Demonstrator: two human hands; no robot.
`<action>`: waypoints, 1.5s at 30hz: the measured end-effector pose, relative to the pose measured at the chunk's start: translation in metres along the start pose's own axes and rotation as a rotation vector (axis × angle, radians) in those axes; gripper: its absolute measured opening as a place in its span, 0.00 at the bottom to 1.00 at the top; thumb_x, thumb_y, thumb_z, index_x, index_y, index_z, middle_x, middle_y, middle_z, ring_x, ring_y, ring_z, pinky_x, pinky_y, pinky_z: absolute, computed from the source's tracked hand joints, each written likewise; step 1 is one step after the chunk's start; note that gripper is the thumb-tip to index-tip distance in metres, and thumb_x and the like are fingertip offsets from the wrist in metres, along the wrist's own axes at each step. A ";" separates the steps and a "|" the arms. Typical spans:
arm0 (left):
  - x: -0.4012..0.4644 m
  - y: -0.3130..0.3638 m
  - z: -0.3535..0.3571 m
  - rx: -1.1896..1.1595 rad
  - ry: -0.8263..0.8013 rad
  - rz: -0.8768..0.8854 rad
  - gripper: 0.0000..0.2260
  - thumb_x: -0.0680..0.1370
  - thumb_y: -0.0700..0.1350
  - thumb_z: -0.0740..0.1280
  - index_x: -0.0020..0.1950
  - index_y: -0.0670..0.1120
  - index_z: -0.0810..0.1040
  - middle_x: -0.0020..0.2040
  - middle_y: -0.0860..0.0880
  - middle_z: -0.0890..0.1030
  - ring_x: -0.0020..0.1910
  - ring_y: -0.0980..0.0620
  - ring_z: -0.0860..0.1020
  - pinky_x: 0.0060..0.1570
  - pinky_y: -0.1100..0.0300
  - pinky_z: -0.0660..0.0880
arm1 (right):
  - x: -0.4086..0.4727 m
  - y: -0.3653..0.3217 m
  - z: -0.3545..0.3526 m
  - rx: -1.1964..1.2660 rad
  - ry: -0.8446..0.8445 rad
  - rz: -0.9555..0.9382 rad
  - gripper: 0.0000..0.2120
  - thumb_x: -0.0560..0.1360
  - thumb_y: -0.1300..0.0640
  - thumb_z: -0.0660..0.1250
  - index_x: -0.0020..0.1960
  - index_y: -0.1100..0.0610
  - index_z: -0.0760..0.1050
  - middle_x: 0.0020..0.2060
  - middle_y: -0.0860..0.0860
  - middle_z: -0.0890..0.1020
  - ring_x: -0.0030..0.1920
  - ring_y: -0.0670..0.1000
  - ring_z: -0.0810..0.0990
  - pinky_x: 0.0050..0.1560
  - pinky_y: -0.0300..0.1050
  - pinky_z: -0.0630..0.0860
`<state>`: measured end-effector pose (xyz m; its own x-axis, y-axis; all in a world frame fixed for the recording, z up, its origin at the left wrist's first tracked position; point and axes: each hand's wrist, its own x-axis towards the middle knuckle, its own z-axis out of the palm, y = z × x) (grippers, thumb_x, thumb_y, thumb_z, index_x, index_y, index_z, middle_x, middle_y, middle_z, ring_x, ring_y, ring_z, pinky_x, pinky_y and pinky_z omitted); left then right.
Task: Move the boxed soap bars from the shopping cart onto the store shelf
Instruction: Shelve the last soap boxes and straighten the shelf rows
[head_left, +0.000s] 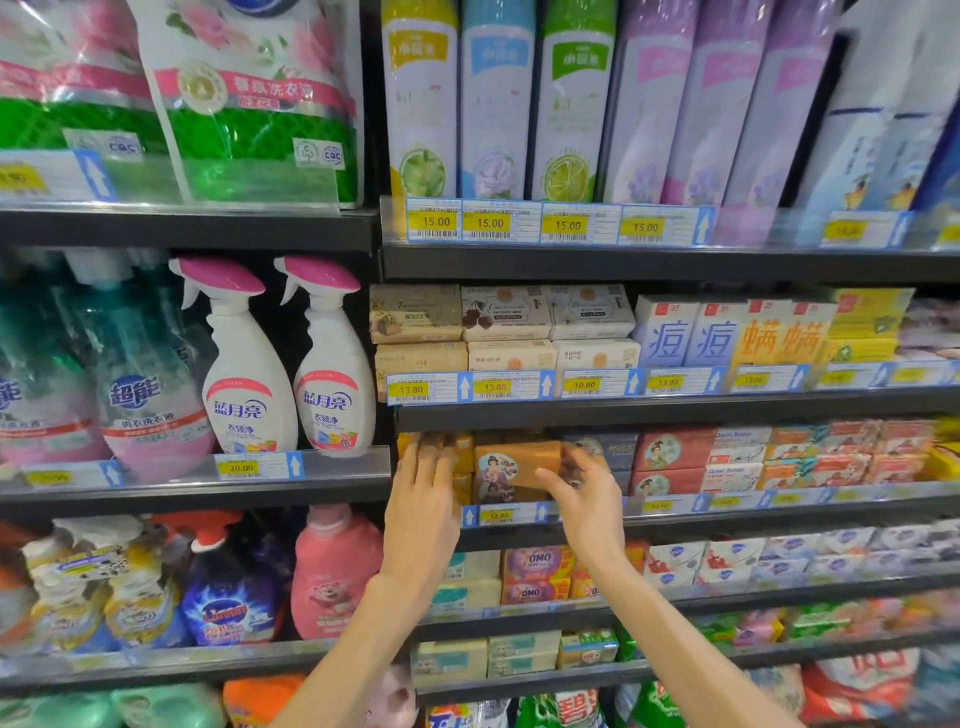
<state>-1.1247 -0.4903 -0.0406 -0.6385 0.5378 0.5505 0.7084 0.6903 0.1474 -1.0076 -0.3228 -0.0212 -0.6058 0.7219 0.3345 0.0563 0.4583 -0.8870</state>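
You stand facing a dark metal store shelf (675, 519) packed with boxed soaps. Your right hand (587, 499) holds a flat tan cardboard soap box with a round illustrated label (519, 462), thumb under its lower edge and fingers curled over its right end. This grip keeps the label facing outward, likely so the box goes in facing the aisle like its neighbours. The box sits at the mouth of the shelf slot, above a yellow price tag reading 12.00 (497, 516), atop another box of the same design (491, 491); whether it rests on that box or is just above it, you cannot tell.

Your left hand (421, 499) is released, fingers straight and spread against the yellow soap boxes (464, 449) at the left end of the same row. It appears to be steadying or pushing them aside to keep the slot open.

Counts: two hands, one soap box held, one matching box visible under it. To the right sit dark blue boxes (608, 447), then two red boxes (670, 452), one above the other. The yellow boxes are partly hidden, so their number is unclear. The shopping cart is out of view.
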 end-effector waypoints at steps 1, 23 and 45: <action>0.000 0.000 0.000 -0.009 0.005 -0.004 0.26 0.73 0.37 0.68 0.71 0.43 0.71 0.75 0.43 0.70 0.80 0.42 0.57 0.78 0.48 0.58 | -0.001 -0.001 0.002 -0.013 0.012 -0.005 0.19 0.76 0.54 0.73 0.66 0.56 0.78 0.49 0.42 0.81 0.49 0.37 0.79 0.54 0.37 0.79; -0.020 0.004 0.006 -0.059 -0.052 -0.019 0.33 0.75 0.42 0.69 0.79 0.44 0.62 0.80 0.42 0.60 0.82 0.42 0.48 0.68 0.47 0.72 | 0.015 0.011 0.030 -0.487 0.142 -0.209 0.14 0.77 0.58 0.70 0.61 0.52 0.73 0.61 0.51 0.69 0.61 0.55 0.76 0.55 0.51 0.81; -0.047 -0.008 0.027 -0.050 -0.054 -0.002 0.34 0.73 0.40 0.72 0.78 0.45 0.66 0.82 0.42 0.55 0.81 0.40 0.52 0.71 0.44 0.71 | -0.025 0.045 0.043 -0.784 -0.089 -0.542 0.25 0.78 0.50 0.66 0.74 0.51 0.70 0.74 0.49 0.71 0.74 0.50 0.70 0.73 0.52 0.69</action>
<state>-1.1087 -0.5077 -0.0900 -0.6546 0.5625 0.5051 0.7201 0.6672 0.1903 -1.0239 -0.3423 -0.0833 -0.7621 0.2823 0.5826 0.2463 0.9587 -0.1423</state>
